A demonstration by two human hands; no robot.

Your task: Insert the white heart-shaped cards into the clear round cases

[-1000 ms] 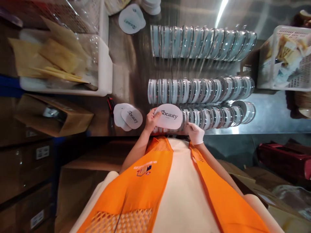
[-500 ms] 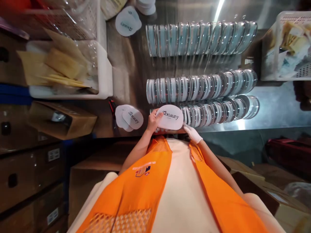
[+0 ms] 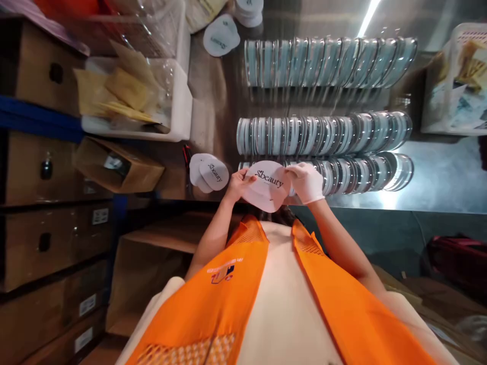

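My bare left hand [image 3: 238, 185] grips the left edge of white rounded cards [image 3: 268, 190] printed "beauty", thumb on top. At least two are in the hold, one fanned out below the other. At their upper right edge, my right hand [image 3: 307, 182], in a white glove, pinches the top card. Behind both hands runs the nearest row of clear, round, rimmed pieces [image 3: 344, 175] standing on edge; the cards and glove hide part of it. More white cards [image 3: 213, 173] lie overlapping on the metal table, left of my left hand.
Two further rows of clear round pieces [image 3: 327, 63] stand farther back. White bins [image 3: 180, 106] with paper and plastic are at the left, and a white basket [image 3: 454, 101] is at the right. Further cards [image 3: 218, 38] lie at the back. An open carton [image 3: 144, 170] sits at the left.
My right hand has moved up from the cards' lower right to their upper right edge. The held cards have fanned apart, a lower one now showing. The view has shifted slightly.
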